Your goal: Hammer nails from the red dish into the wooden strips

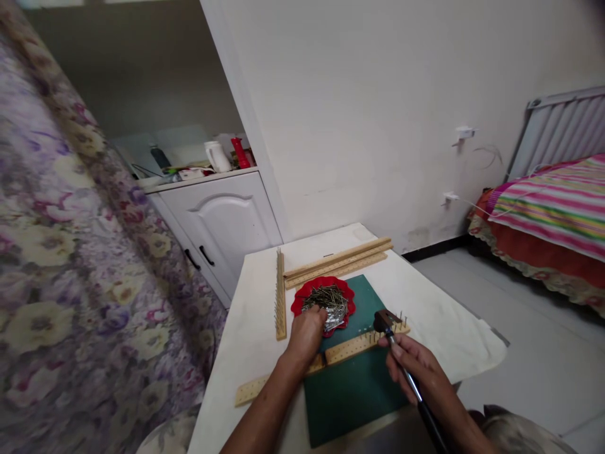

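Observation:
My left hand (308, 333) reaches into a red scalloped dish (350, 296), its fingers curled at the pile of nails (326, 297). Whatever they pinch is hidden. Silvery pieces lie at the near side of the pile. In my right hand (416, 362) is a hammer (411, 380), gripped by its shaft near the dark head. The head is over the right end of a drilled wooden strip (347, 350). Several nails stand upright in that end. Under the strip and the dish lies a green mat (352, 397).
A strip bristling with nails (281, 302) lies left of the dish. More wooden strips (338, 260) lie behind it on the white-covered table (439, 309). A floral curtain (94, 252) and white cabinet (222, 217) stand left; a bed (543, 214) is at right.

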Tool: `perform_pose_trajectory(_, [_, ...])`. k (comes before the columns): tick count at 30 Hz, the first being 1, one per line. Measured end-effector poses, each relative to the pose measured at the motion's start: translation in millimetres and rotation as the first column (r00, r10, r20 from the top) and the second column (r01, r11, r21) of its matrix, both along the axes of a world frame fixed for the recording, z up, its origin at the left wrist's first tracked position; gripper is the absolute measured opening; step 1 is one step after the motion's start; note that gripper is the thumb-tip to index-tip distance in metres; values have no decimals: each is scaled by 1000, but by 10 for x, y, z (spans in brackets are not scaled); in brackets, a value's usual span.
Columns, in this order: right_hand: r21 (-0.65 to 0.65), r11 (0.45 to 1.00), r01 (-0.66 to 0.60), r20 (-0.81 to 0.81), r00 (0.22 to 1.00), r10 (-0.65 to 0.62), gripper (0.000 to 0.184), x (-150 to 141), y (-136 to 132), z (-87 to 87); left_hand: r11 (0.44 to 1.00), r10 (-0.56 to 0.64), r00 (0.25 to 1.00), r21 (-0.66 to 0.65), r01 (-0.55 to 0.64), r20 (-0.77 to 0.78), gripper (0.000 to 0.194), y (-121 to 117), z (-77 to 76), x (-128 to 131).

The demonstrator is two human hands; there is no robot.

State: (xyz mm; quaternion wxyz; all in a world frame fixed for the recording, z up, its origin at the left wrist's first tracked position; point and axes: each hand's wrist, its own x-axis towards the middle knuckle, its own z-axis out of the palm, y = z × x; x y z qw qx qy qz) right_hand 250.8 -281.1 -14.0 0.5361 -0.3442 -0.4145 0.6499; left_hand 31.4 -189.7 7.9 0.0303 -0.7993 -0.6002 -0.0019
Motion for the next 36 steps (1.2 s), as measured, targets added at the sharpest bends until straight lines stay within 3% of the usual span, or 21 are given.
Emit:
perform_pose_trajectory(4, [8,1000,9,32,999,-9,30,5,-2,-6,998,42,999,39,-43,17,24,-131,39,-61])
perform_pose_trajectory(8, [38,999,34,122,992,-38,31,-14,-29,2,996,47,978,70,-62,203,18,-378,108,-71])
perform_pose_trajectory(10, [57,997,54,175,983,-64,30,-44,-37,-3,996,4,929,84,-37,370,17,-544,143,2])
perform_pose_trajectory(13, [73,994,81,220,971,-95,30,-102,-36,-22,995,-101,790,58,83,605,18,-782,180,185])
perform_pose_trajectory(17, [66,993,94,209,972,-106,28,-142,-36,-50,982,-144,705,10,191,694,15,-944,177,386])
perform_pose_trajectory(20, [53,996,71,161,984,-79,28,-124,-34,-77,982,-112,652,-14,186,750,14,-956,131,455])
perform_pose_trajectory(22, [37,998,55,114,992,-59,31,-104,-24,-100,986,-20,523,-69,151,852,14,-947,68,503])
perform_pose_trajectory(25, [17,999,44,51,998,-45,34,-84,0,-130,970,160,199,-191,151,967,20,-939,-72,617])
perform_pose_trajectory(28, [11,999,37,29,999,-38,36,-88,17,-146,948,277,-84,-259,185,957,23,-937,-219,747])
perform_pose_trajectory(31, [9,998,58,38,998,-58,37,-100,12,-142,940,322,-240,-279,194,916,22,-925,-305,799])
perform_pose_trajectory(33, [15,997,79,51,996,-79,37,-94,0,-124,949,304,-234,-273,159,923,22,-894,-316,760])
perform_pose_trajectory(34, [19,996,87,58,994,-88,37,-84,-7,-110,957,283,-189,-263,122,940,22,-868,-311,721])
perform_pose_trajectory(36, [30,994,107,70,992,-109,35,-53,-21,-71,975,223,-32,-222,27,974,20,-801,-296,626])
